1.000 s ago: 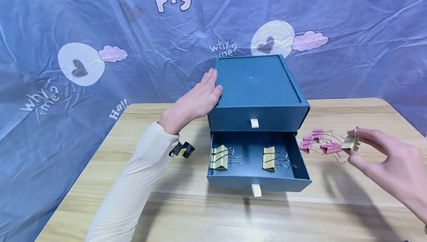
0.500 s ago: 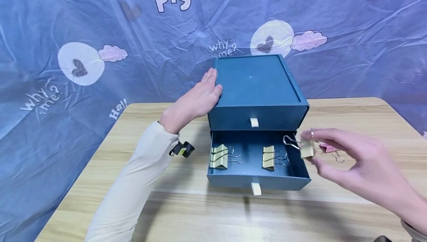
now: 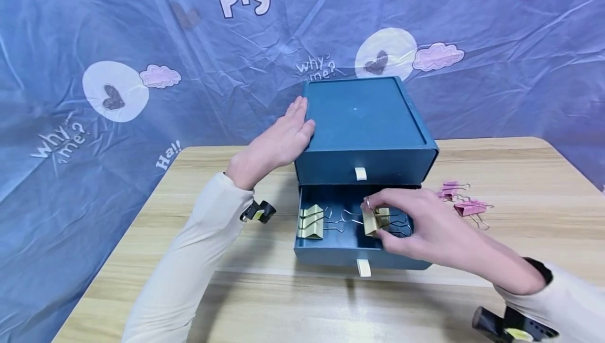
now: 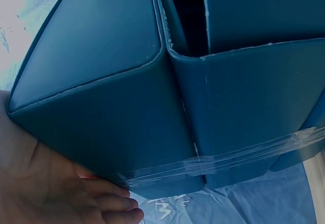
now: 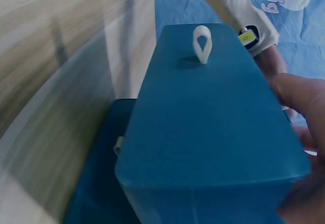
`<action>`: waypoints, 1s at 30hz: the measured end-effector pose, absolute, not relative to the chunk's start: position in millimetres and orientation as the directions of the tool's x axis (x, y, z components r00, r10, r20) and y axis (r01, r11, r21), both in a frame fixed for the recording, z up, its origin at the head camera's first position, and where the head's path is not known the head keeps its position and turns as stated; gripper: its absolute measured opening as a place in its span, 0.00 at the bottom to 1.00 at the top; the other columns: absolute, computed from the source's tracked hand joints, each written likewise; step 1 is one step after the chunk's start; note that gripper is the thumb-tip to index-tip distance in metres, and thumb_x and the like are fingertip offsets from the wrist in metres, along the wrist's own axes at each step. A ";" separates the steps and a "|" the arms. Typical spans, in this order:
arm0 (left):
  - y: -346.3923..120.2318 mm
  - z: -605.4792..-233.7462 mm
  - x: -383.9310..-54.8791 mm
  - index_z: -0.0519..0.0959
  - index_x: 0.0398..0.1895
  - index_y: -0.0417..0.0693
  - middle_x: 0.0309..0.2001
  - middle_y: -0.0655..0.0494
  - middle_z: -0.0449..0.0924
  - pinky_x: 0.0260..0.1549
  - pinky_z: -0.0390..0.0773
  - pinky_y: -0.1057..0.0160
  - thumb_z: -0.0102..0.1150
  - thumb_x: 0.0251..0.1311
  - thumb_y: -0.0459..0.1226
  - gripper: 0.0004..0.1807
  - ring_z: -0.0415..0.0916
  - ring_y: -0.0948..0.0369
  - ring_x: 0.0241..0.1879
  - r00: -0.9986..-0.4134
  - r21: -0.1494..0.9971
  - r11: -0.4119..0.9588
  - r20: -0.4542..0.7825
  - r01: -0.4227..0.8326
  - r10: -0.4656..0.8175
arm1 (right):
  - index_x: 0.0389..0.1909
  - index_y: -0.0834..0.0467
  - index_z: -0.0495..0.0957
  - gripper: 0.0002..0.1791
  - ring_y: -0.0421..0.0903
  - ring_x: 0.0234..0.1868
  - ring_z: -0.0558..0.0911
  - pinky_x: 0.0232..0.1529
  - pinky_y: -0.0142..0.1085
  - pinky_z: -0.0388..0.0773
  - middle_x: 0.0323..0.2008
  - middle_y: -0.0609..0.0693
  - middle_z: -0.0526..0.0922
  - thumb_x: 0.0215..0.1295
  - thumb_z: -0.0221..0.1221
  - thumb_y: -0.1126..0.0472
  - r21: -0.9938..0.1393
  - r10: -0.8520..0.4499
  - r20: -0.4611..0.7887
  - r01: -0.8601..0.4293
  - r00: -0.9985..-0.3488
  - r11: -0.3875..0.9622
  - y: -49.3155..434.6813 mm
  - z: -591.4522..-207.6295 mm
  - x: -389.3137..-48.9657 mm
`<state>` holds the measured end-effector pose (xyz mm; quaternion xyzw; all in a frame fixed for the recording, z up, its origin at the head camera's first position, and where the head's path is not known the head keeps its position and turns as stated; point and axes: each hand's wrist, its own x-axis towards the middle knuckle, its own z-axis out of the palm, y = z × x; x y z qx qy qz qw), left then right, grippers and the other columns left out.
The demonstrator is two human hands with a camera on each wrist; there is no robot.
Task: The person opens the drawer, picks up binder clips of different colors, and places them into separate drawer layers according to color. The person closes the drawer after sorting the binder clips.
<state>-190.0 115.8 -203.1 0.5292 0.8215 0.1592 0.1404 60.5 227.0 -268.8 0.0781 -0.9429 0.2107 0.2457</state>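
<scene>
Pinching yellow clip [image 3: 370, 223], right hand [image 3: 423, 222] partly hides another clip [image 3: 385, 216] in drawer [image 3: 331, 256]; left hand [image 3: 279, 142] unclenched against cabinet [image 3: 364, 117]; pink clips [image 3: 471, 207] nearby.

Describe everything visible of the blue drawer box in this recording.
The blue drawer box stands on the table, smooth and plastic-looking, its top recessed within a rim. The upper drawer is shut; the lower drawer is pulled out, with yellow binder clips lying in it. Each drawer has a white pull tab. Clear tape crosses its left side, against which the left hand rests. The right hand is over the lower drawer; whether it touches is unclear.
</scene>
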 end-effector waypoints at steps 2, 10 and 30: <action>115.8 -203.1 -189.6 0.34 0.76 0.39 0.77 0.46 0.27 0.73 0.36 0.59 0.23 0.75 0.45 0.33 0.25 0.56 0.76 -0.398 0.413 0.386 -0.060 0.825 0.915 | 0.42 0.49 0.81 0.22 0.35 0.39 0.82 0.42 0.28 0.79 0.39 0.37 0.84 0.44 0.68 0.69 -0.384 -0.032 0.467 -0.236 -0.883 0.893 227.1 -271.9 55.2; 115.4 -202.8 -190.2 0.34 0.76 0.39 0.77 0.45 0.28 0.74 0.37 0.58 0.24 0.75 0.45 0.33 0.26 0.56 0.76 -0.401 0.410 0.389 -0.058 0.825 0.914 | 0.39 0.53 0.81 0.15 0.36 0.31 0.79 0.34 0.34 0.81 0.35 0.40 0.83 0.49 0.68 0.68 -0.460 -0.031 0.329 -0.189 -0.944 0.868 230.1 -276.2 40.2; 114.9 -203.4 -189.4 0.34 0.76 0.38 0.77 0.45 0.29 0.73 0.36 0.59 0.24 0.75 0.45 0.33 0.26 0.56 0.76 -0.395 0.414 0.379 -0.050 0.828 0.917 | 0.38 0.55 0.80 0.14 0.36 0.32 0.77 0.31 0.30 0.78 0.35 0.41 0.82 0.50 0.65 0.71 -0.420 -0.140 0.179 -0.204 -0.974 0.884 231.1 -275.7 35.5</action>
